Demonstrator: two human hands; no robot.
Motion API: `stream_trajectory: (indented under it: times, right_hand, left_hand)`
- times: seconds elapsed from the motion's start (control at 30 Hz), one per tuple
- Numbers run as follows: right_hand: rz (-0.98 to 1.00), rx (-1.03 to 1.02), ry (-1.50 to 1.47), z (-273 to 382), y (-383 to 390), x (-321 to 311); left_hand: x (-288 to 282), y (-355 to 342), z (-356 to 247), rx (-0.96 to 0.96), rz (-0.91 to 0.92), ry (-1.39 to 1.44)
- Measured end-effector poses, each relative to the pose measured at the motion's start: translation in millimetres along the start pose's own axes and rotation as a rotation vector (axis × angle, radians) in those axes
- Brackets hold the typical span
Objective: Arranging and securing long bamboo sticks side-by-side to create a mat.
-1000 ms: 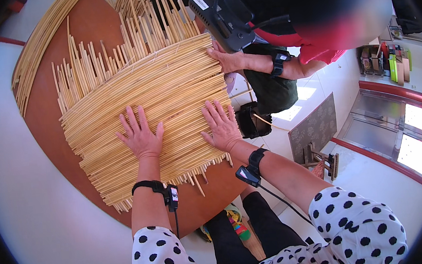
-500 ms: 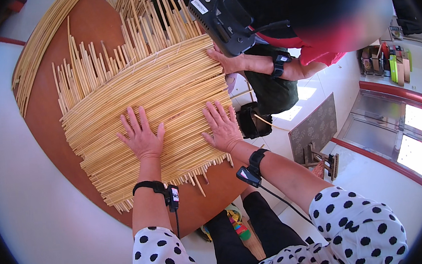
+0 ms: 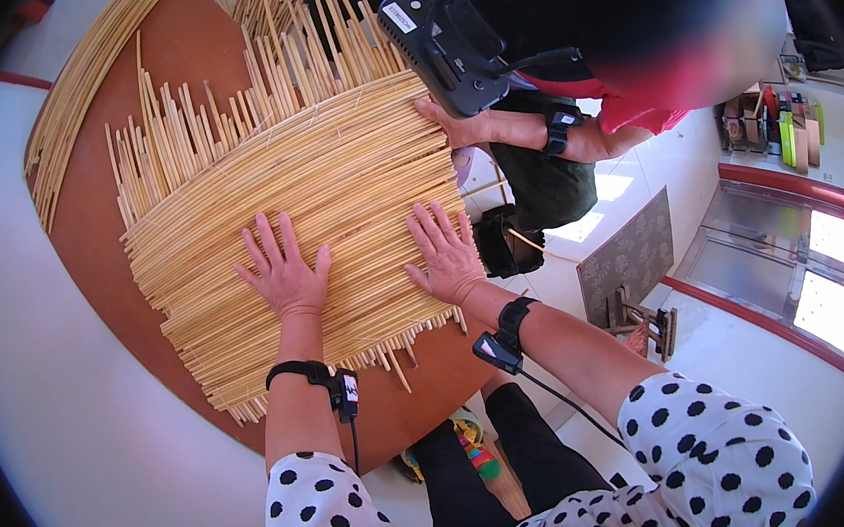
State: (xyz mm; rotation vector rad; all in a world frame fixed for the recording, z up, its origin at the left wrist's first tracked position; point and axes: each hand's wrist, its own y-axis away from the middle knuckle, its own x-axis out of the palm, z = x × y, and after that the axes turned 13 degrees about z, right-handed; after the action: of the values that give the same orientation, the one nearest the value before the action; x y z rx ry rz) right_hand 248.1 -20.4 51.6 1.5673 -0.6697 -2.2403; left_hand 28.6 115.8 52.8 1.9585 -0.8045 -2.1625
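My left hand lies flat, fingers spread, on a wide layer of pale yellow sticks laid side by side over upright sticks that jut out at the top. Thin ties cross parts of the layer. My right hand also rests flat on it, fingers apart, near its right edge. A brown curved board lies underneath. Another person's hand touches the layer's upper right edge.
A co-worker with black head gear leans in at the upper right. A bundle of long sticks lies along the board's left side. A black bag, a grey patterned panel and a shelf of coloured items stand at right.
The co-worker's head and head gear have dipped slightly downward. My hands and the sticks have hardly moved.
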Motion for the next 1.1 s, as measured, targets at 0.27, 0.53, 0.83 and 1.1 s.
stream_trajectory:
  times: [0.27, 0.53, 0.83, 1.1]
  right_hand:
    - [-0.002, -0.001, -0.006, 0.4, 0.0, 0.0]
    - [-0.003, -0.002, -0.012, -0.1, 0.8, 0.8]
    - [0.001, -0.001, -0.006, 0.6, 0.4, 1.2]
    - [0.019, 0.002, -0.002, 2.1, -0.8, 0.1]
  left_hand:
    - [-3.3, 1.0, -0.9, -0.003, 0.005, 0.002]
    - [-0.9, 1.0, -1.5, -0.005, 0.005, -0.003]
    - [-3.8, 1.3, -0.9, -0.008, 0.021, -0.003]
    - [-2.7, 0.4, 0.4, -0.006, -0.001, -0.006]
